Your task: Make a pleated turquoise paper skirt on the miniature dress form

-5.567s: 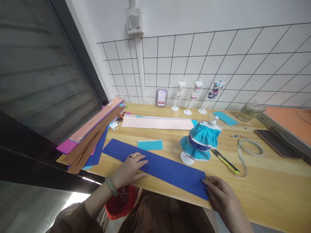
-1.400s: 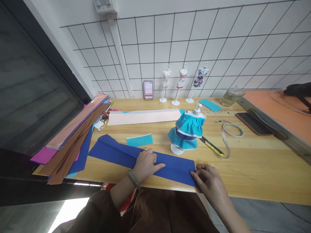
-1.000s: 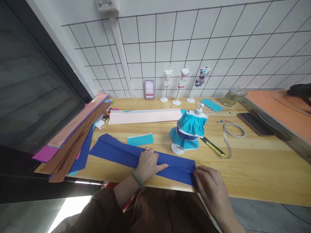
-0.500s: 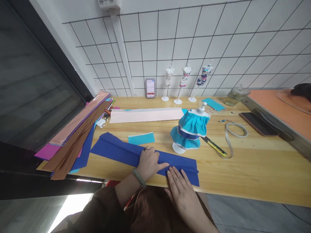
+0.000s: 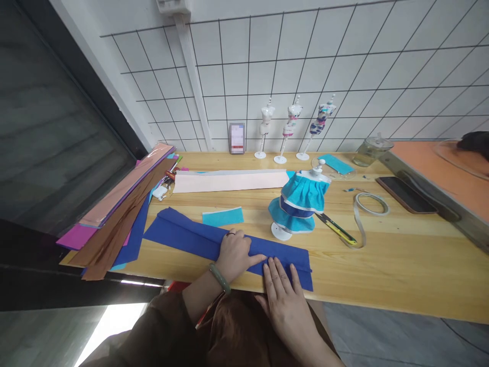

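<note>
A long dark-blue strip (image 5: 191, 231) of paper or cloth, I cannot tell which, lies slanting along the table's front edge with a fold line running lengthwise. My left hand (image 5: 234, 256) presses on its middle, fingers bent and thumb stretched to the right. Flat on the strip's right part rest the spread fingers of my right hand (image 5: 283, 295), close to the left thumb. Just behind stands a small dress form (image 5: 281, 232) wearing a ruffled turquoise dress (image 5: 303, 196) with a dark-blue waistband. A small turquoise piece (image 5: 222, 216) lies behind the strip.
Coloured sheets (image 5: 114, 214) are piled at the left. A pale pink strip (image 5: 229, 182) lies farther back. To the right are a yellow cutter (image 5: 338, 229), a ribbon roll (image 5: 372, 204) and a dark phone (image 5: 407, 194). Three small mannequins (image 5: 292, 122) and a lit phone (image 5: 237, 138) stand by the wall.
My right hand has shifted very slightly, its fingers spread a little wider on the strip. The left hand stays in place.
</note>
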`<state>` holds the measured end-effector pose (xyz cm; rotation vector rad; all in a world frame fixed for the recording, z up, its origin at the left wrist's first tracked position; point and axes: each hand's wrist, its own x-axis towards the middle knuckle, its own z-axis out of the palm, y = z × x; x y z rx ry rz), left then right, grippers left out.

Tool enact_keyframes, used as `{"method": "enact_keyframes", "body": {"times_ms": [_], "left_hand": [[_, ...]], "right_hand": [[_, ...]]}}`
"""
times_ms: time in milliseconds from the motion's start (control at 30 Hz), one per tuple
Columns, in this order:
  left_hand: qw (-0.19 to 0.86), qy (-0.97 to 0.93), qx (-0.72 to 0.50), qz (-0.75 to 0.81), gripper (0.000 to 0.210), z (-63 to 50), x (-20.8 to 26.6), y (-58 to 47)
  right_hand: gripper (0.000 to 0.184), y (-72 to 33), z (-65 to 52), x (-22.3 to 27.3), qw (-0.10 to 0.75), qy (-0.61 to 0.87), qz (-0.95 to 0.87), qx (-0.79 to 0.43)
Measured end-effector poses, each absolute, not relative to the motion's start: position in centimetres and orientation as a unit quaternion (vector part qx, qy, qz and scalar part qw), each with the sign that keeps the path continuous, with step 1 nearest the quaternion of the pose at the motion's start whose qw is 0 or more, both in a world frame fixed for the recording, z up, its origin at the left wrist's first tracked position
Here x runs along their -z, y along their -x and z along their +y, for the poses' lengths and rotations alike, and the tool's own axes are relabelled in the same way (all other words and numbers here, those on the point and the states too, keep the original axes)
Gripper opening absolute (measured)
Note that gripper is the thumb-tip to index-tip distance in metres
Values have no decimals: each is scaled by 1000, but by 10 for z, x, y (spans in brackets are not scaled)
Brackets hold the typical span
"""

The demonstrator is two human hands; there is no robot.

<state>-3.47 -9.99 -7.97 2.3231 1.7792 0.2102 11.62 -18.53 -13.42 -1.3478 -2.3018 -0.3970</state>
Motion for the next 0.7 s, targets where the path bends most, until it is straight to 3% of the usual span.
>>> {"method": "enact_keyframes", "body": {"times_ms": [333, 700], "left_hand": [[99, -789, -74, 602, 51, -99, 84, 36], [110, -788, -79, 600, 50, -101, 83, 35]], "right_hand": [[53, -163, -195, 137, 160, 475, -831, 242], [53, -159, -199, 133, 151, 482, -838, 204]]}}
